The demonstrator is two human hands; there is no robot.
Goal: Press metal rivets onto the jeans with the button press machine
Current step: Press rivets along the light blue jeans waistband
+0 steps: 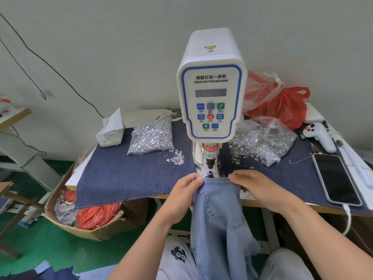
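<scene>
L hand (184, 190) & R hand (255, 185) each pinch jeans (219, 211) edge; fingers curled, seemingly tight.

Wall (101, 37): plain, pale, behind the fingers, a dark cable (50, 65) hanging across it.
Floor (40, 239): green, below-left of the fingers.
Side table (12, 116): far left.
</scene>
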